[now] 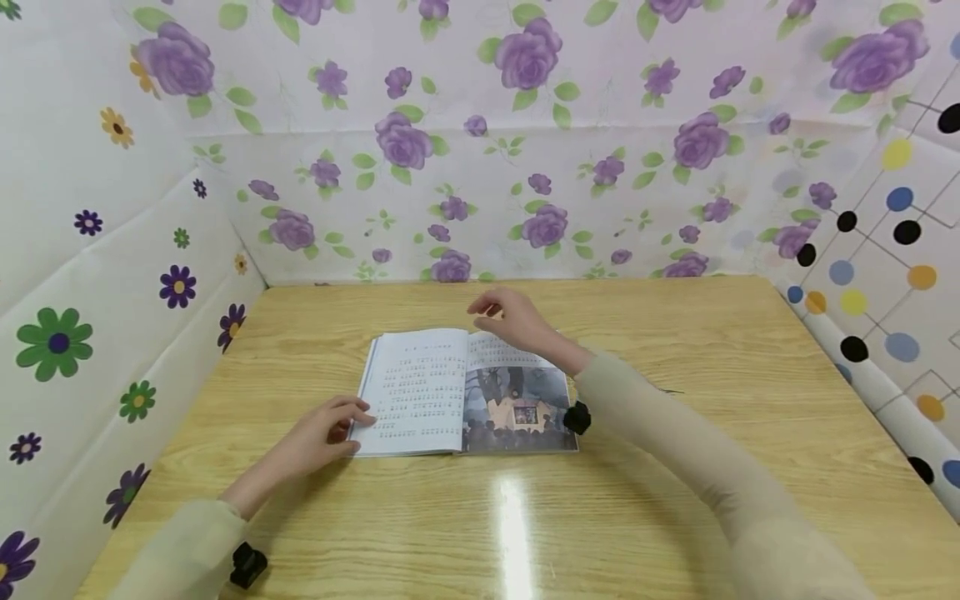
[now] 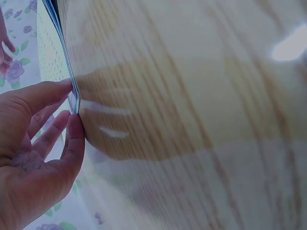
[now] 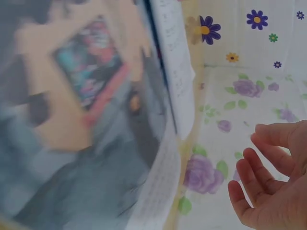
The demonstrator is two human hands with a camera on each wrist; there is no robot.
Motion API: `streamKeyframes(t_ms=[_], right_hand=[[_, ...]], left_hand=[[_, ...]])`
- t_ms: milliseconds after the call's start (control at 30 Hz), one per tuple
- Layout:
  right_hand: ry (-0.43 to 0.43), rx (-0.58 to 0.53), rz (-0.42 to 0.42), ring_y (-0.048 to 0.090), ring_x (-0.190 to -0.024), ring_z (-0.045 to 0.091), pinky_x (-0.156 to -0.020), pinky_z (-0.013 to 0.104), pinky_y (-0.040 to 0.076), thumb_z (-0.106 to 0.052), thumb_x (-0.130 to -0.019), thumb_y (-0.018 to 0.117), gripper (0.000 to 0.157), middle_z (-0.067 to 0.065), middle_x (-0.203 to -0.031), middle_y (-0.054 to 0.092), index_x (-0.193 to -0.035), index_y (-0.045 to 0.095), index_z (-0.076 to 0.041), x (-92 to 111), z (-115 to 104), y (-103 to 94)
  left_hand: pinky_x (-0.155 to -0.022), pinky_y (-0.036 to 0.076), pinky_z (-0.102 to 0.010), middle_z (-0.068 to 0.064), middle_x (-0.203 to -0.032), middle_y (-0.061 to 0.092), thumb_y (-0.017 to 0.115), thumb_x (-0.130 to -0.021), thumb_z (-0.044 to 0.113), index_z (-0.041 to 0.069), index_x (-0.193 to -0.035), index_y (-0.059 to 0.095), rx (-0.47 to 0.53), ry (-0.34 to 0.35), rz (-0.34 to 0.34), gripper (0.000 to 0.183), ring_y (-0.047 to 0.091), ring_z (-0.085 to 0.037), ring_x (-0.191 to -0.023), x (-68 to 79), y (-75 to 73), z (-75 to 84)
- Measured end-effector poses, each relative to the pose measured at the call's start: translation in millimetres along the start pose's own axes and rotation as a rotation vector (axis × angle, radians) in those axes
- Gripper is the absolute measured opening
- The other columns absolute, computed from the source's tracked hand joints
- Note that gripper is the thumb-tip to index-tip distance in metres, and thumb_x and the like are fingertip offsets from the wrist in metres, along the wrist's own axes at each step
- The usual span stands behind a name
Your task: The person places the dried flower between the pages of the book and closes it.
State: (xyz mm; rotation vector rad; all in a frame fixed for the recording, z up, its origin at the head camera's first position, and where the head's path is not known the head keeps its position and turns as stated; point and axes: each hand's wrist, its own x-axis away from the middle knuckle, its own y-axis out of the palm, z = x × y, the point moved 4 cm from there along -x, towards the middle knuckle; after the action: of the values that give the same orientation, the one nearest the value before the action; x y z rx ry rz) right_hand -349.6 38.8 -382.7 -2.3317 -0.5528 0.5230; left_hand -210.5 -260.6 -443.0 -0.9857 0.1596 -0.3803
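An open book (image 1: 423, 387) lies on the wooden table, printed text on its left page and a dark illustration (image 1: 517, 408) below text on its right page. At the lower left corner, my left hand (image 1: 322, 437) holds the book's edge between thumb and fingers. The left wrist view shows that hand (image 2: 41, 134) against the thin stack of page edges (image 2: 62, 48). Over the top of the right page hovers my right hand (image 1: 513, 321), fingers loosely bent. In the right wrist view this hand (image 3: 271, 177) is apart from the page (image 3: 96, 167) and holds nothing.
The wooden table (image 1: 360, 525) reaches back to a wall cover with purple flowers (image 1: 525, 167). Flowered and dotted sheets (image 1: 892, 275) stand at the sides. A small thin dark object (image 1: 671, 391) lies beyond the right forearm, partly hidden. Each wrist carries a black camera (image 1: 577, 418).
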Motion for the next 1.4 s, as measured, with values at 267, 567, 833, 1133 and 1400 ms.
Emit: streamKeyframes(t_ms=[267, 567, 833, 1133, 1400], right_hand=[[0.026, -0.005, 0.075, 0.064, -0.107, 0.027, -0.093, 0.043, 0.053, -0.013, -0.096, 0.064, 0.025, 0.013, -0.119, 0.067, -0.12, 0.067, -0.007, 47.8, 26.7, -19.2], [0.088, 0.019, 0.126, 0.064, -0.105, 0.029, -0.089, 0.048, 0.053, -0.013, -0.096, 0.064, 0.027, 0.016, -0.12, 0.067, -0.122, 0.065, -0.004, 100.3, 48.9, -53.9], [0.164, 0.022, 0.172, 0.063, -0.107, 0.03, -0.089, 0.049, 0.053, -0.015, -0.097, 0.063, 0.028, 0.017, -0.122, 0.067, -0.123, 0.065, -0.006, 139.2, 76.9, -73.9], [0.206, 0.078, 0.163, 0.061, -0.109, 0.031, -0.09, 0.049, 0.052, -0.015, -0.098, 0.062, 0.028, 0.018, -0.121, 0.067, -0.123, 0.065, -0.005, 167.7, 88.7, -92.8], [0.248, 0.169, 0.169, 0.062, -0.107, 0.031, -0.084, 0.036, 0.052, -0.016, -0.098, 0.061, 0.025, 0.017, -0.119, 0.069, -0.121, 0.066, -0.007, 194.1, 102.8, -108.2]], left_hand=[[-0.085, 0.056, -0.034, -0.021, -0.136, 0.055, 0.072, -0.086, 0.002, 0.007, -0.113, 0.071, -0.005, 0.005, -0.004, 0.028, 0.061, -0.027, -0.107, 2.6, -2.1, 0.4], [-0.082, 0.054, -0.031, -0.018, -0.135, 0.056, 0.073, -0.086, 0.004, 0.009, -0.111, 0.072, 0.002, -0.025, -0.013, 0.026, 0.058, -0.021, -0.101, 0.8, -2.4, 0.1], [-0.083, 0.055, -0.033, -0.019, -0.135, 0.056, 0.074, -0.085, 0.005, 0.011, -0.11, 0.072, 0.026, -0.046, -0.033, 0.025, 0.06, -0.022, -0.103, -3.0, -1.8, 0.9], [-0.082, 0.055, -0.033, -0.02, -0.135, 0.055, 0.075, -0.085, 0.005, 0.01, -0.109, 0.072, 0.035, -0.043, -0.035, 0.025, 0.06, -0.023, -0.101, -5.3, -4.3, 4.2], [-0.081, 0.054, -0.03, -0.02, -0.135, 0.055, 0.074, -0.084, 0.004, 0.01, -0.108, 0.072, 0.044, -0.049, -0.035, 0.025, 0.059, -0.022, -0.1, -4.7, -4.4, 5.1]])
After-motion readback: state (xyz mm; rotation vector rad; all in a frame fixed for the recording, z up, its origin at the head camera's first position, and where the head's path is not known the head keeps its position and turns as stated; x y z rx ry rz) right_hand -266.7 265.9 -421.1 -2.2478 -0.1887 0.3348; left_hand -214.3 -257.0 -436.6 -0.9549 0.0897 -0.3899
